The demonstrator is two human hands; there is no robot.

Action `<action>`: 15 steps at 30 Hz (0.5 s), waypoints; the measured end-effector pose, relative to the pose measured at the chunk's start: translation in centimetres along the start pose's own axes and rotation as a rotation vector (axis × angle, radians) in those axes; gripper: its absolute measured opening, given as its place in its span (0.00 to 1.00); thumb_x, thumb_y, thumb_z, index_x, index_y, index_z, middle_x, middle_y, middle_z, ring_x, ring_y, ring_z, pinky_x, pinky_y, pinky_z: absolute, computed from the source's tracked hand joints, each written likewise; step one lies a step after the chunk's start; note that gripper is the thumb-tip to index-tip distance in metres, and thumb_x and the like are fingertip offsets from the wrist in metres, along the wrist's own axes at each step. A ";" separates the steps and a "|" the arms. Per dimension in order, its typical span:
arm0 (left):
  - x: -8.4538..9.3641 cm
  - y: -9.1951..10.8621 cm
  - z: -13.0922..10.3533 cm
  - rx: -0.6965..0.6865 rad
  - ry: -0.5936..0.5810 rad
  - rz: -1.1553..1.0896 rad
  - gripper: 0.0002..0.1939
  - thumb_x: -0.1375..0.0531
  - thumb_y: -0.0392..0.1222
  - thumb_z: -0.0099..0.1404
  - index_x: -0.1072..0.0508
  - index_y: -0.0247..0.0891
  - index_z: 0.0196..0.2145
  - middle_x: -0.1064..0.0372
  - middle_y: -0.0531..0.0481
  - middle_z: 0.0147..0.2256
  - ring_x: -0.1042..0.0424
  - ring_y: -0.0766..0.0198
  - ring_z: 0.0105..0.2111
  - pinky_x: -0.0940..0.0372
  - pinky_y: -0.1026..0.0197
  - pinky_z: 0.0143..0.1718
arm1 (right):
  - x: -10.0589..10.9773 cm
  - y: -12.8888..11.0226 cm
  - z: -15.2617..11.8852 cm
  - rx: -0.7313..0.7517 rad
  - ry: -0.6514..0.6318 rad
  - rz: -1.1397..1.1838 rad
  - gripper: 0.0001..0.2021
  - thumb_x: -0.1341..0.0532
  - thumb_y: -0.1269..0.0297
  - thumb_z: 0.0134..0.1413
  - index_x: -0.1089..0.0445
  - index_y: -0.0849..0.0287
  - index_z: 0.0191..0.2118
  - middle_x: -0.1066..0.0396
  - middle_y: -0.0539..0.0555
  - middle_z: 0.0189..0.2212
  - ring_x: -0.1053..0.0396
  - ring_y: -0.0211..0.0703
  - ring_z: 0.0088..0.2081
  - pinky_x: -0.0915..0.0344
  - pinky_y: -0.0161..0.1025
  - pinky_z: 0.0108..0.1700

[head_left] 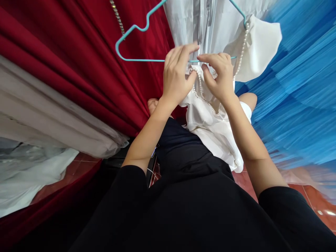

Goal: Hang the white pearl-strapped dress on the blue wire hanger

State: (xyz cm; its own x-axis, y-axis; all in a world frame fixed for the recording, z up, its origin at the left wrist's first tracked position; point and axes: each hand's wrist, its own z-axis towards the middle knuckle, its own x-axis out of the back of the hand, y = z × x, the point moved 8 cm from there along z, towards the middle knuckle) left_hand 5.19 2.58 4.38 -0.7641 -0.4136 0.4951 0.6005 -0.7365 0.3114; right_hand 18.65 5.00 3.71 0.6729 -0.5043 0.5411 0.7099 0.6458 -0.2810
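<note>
A white dress (pixel 207 120) with a pearl-trimmed neckline hangs down over my lap. One white shoulder piece (pixel 262 49) sits on the right end of a light blue clothes hanger (pixel 141 60); the left end is bare. My left hand (pixel 177 71) crosses the hanger's lower bar, thumb against the pearl edge, fingers long and slightly blurred at the tips. It seems closed on the dress cloth below the bar. Close beside it, my right hand (pixel 219 75) has its fingers over the bar and its thumb underneath, next to white fabric. Both palms are hidden.
Deep red fabric (pixel 126 70) hangs at the left, with beige fabric (pixel 47 98) beyond it. Layered blue tulle (pixel 301 87) fills the right side. Behind the hanger are white garments (pixel 181 24) with a zipper. Red floor tiles (pixel 315 197) show at the lower right.
</note>
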 end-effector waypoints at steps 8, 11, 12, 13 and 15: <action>0.5 -2.6 0.3 0.041 -0.057 0.002 0.09 0.45 0.40 0.70 0.26 0.47 0.42 0.27 0.48 0.43 0.32 0.47 0.49 0.46 0.45 0.60 | 6.8 4.3 2.0 0.157 0.478 -0.146 0.28 0.43 0.76 0.41 0.31 0.61 0.53 0.30 0.52 0.50 0.34 0.48 0.54 0.40 0.46 0.59; 1.4 -2.3 0.6 0.053 -0.110 0.065 0.10 0.44 0.36 0.67 0.24 0.47 0.41 0.25 0.49 0.41 0.30 0.48 0.46 0.44 0.45 0.57 | 7.4 7.1 4.1 0.092 0.418 -0.002 0.14 0.43 0.78 0.47 0.23 0.63 0.39 0.26 0.50 0.31 0.30 0.38 0.33 0.38 0.36 0.38; 1.8 -2.1 0.8 0.056 -0.128 0.091 0.12 0.44 0.35 0.66 0.23 0.46 0.41 0.25 0.49 0.41 0.29 0.48 0.45 0.43 0.45 0.56 | 7.7 7.6 4.6 0.060 0.417 0.036 0.14 0.43 0.80 0.46 0.22 0.63 0.35 0.27 0.50 0.28 0.31 0.37 0.31 0.40 0.35 0.36; 2.3 -1.9 1.0 0.054 -0.150 0.112 0.14 0.44 0.33 0.64 0.22 0.46 0.42 0.24 0.50 0.41 0.29 0.48 0.45 0.42 0.45 0.54 | 8.0 8.0 5.0 0.020 0.434 0.081 0.15 0.43 0.82 0.43 0.21 0.63 0.32 0.27 0.50 0.26 0.32 0.37 0.29 0.41 0.34 0.34; 3.4 -1.6 1.4 0.042 -0.200 0.131 0.17 0.45 0.31 0.63 0.21 0.46 0.44 0.23 0.52 0.43 0.27 0.49 0.45 0.39 0.46 0.52 | 8.2 9.0 5.5 -0.081 0.445 0.207 0.18 0.47 0.85 0.37 0.21 0.66 0.29 0.28 0.52 0.24 0.33 0.35 0.27 0.43 0.32 0.30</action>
State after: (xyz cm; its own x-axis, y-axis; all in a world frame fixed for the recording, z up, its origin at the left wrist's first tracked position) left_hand 1.99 3.08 6.65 -0.6193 -0.3868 0.6833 0.7041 -0.6588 0.2652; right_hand 29.41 9.78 9.96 0.8122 -0.5777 0.0813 0.5542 0.7206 -0.4167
